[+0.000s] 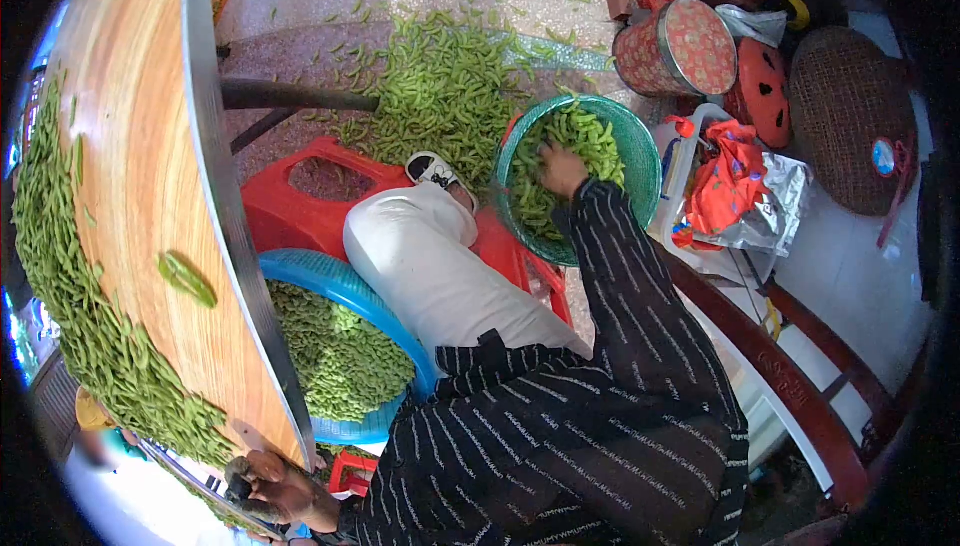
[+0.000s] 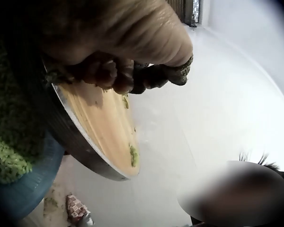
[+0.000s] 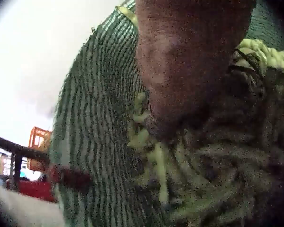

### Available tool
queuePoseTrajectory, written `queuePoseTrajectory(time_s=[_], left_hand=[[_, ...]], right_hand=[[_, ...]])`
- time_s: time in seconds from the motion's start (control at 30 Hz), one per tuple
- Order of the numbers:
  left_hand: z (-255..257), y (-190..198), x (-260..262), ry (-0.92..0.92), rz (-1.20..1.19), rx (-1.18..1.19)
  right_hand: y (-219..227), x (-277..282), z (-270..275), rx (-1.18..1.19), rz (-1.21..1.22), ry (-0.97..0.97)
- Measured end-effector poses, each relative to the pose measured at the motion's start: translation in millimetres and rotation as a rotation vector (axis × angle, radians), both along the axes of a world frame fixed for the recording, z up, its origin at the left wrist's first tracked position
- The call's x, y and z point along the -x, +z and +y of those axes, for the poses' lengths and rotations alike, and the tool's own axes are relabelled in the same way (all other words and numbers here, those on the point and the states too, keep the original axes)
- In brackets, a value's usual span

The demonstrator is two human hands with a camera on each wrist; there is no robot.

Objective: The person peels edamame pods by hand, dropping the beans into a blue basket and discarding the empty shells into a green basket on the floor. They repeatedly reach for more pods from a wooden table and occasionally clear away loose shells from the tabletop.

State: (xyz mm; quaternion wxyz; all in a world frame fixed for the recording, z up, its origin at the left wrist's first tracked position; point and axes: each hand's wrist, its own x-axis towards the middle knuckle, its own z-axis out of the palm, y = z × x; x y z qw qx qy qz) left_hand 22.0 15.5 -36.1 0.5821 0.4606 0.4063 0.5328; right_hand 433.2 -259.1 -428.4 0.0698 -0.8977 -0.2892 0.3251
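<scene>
Green pods (image 1: 590, 141) lie in a round basket lined with green mesh (image 1: 643, 161). The right hand (image 1: 562, 168) reaches down into them, touching the pods; in the right wrist view the fingertips of this hand (image 3: 184, 61) are hidden among pods (image 3: 222, 175), so its grip is unclear. At the near edge of a wooden tabletop (image 1: 140, 146), the left hand (image 1: 285, 491) has loosely bent fingers with dark tips. The left wrist view shows this hand (image 2: 128, 42) over the tabletop (image 2: 102, 118), with nothing visible in its grasp. One larger pod (image 1: 187, 279) lies on the wood.
Many pods (image 1: 75, 246) line the table's far side. A blue basin (image 1: 425, 366) of shelled green beans (image 1: 345, 356) stands below the table, beside a red stool (image 1: 270, 211). More pods (image 1: 440, 86) cover the floor. A patterned container (image 1: 700, 46) and plastic box (image 1: 672, 196) are at right.
</scene>
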Motion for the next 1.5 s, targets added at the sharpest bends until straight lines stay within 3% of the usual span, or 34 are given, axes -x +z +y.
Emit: queuePoseTrajectory(time_s=[0.07,0.17,0.23,0.27,0.33,0.37,0.47,0.5,0.57,0.6,0.67,0.7,0.73,0.8,0.93,1.03,1.13,1.23,1.27,1.33,1.4,1.47,1.5], left_hand=[[0.1,3.5,13.8,-0.07,0.046,-0.013],[-1.7,7.3,24.6,-0.29,0.165,-0.071],[-1.2,8.0,21.5,-0.441,0.239,-0.119],[-2.1,9.0,20.3,-0.445,0.241,-0.117],[-9.2,13.7,-0.7,-0.316,0.173,-0.117],[-11.2,14.8,-11.3,-0.318,0.174,-0.115],[-11.5,13.8,-33.1,-0.444,0.13,-0.117],[-10.9,13.1,-32.0,-0.44,0.135,-0.121],[-10.3,12.2,-34.5,-0.43,0.145,-0.127],[-9.8,11.7,-34.8,-0.427,0.15,-0.13],[-8.7,10.4,-33.8,-0.424,0.158,-0.134],[-8.6,10.3,-37.1,-0.422,0.164,-0.138],[-8.3,10.1,-38.9,-0.419,0.17,-0.14],[-7.4,8.8,-38.1,-0.41,0.17,-0.142],[-5.5,6.3,-35.6,-0.392,0.162,-0.143],[-4.0,5.2,-35.2,-0.383,0.155,-0.149],[-2.7,4.5,-35.5,-0.374,0.148,-0.152],[-9.4,5.8,-35.1,-0.343,0.109,-0.142],[-10.9,6.2,-35.2,-0.327,0.091,-0.139],[-13.1,6.8,-35.4,-0.296,0.054,-0.134],[-13.8,7.3,-35.6,-0.266,0.019,-0.133],[-13.3,7.8,-39.6,-0.258,0.023,-0.145],[-12.6,7.8,-42.3,-0.252,0.038,-0.147]], right_hand=[[41.6,20.3,-9.7,0.001,-0.015,0.001],[61.0,47.8,-46.5,-0.064,0.004,-0.051],[80.5,54.4,-59.7,0.008,-0.123,0.217],[80.1,54.1,-60.2,0.009,-0.12,0.213],[76.0,48.9,-59.2,-0.16,-0.245,0.025],[69.3,42.0,-57.3,-0.158,-0.243,0.023],[28.9,4.4,-41.7,-0.331,-0.095,-0.334],[13.0,-7.4,-35.1,-0.333,-0.093,-0.333],[-11.3,-24.4,-23.5,-0.072,-0.207,-0.185],[-11.9,-22.8,-13.2,-0.074,-0.203,-0.184],[-7.1,-19.3,11.9,0.188,-0.276,-0.187],[-7.5,-16.7,15.7,0.263,-0.308,-0.022],[-6.2,-12.6,17.8,0.261,-0.303,-0.022],[2.1,-5.7,15.8,0.199,0.1,-0.019],[23.2,15.0,-21.2,0.142,0.109,0.024],[47.2,22.8,-53.3,0.112,-0.039,0.061],[58.4,23.6,-84.7,0.069,-0.123,-0.037],[51.8,14.4,-114.5,-0.219,-0.229,-0.282],[52.6,8.4,-120.6,-0.223,-0.238,-0.282],[67.7,-4.0,-120.2,-0.09,-0.187,-0.487],[87.2,-5.9,-107.2,0.007,-0.172,-0.454],[93.7,-2.2,-89.8,-0.046,-0.511,-0.167],[76.5,-0.5,-82.7,-0.266,-0.599,-0.179]])
